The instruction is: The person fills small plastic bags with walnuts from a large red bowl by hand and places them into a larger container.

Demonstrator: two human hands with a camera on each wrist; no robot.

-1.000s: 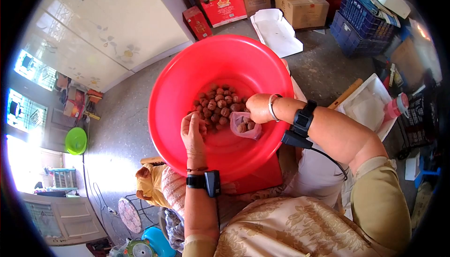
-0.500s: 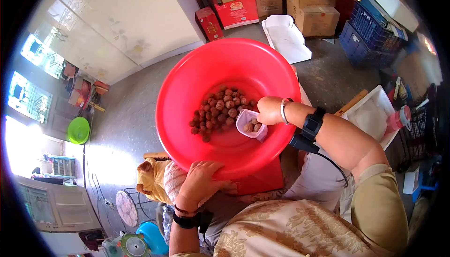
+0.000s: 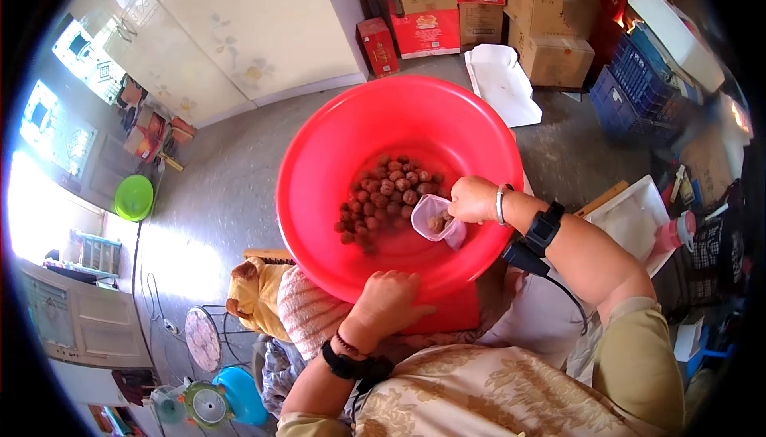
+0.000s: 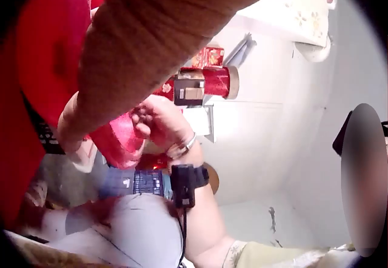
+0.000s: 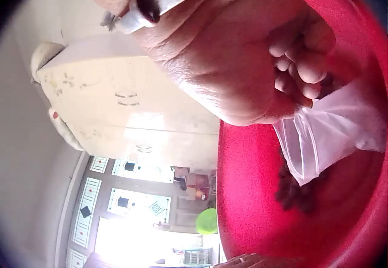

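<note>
A big red basin (image 3: 319, 174) holds a pile of brown walnuts (image 3: 387, 190). At its right side my right hand (image 3: 474, 199) pinches the rim of a small translucent bag (image 3: 453, 234) with a few walnuts inside; the right wrist view shows the fingers curled at the bag (image 5: 339, 129). My left hand (image 3: 389, 303) lies at the basin's near edge, fingers extended over the rim, with nothing seen in it. What its fingertips touch cannot be told.
Cardboard boxes (image 3: 558, 61) and a white foam tray (image 3: 503, 86) stand beyond the basin. Blue crates (image 3: 630, 90) are at the back right, another white box (image 3: 626, 218) at the right. A green bowl (image 3: 134, 198) and round stool (image 3: 203, 339) are at the left.
My left hand has gone from above the walnuts to the basin's near edge, then slid right along it. The right hand still holds the bag. The head view has shifted.
</note>
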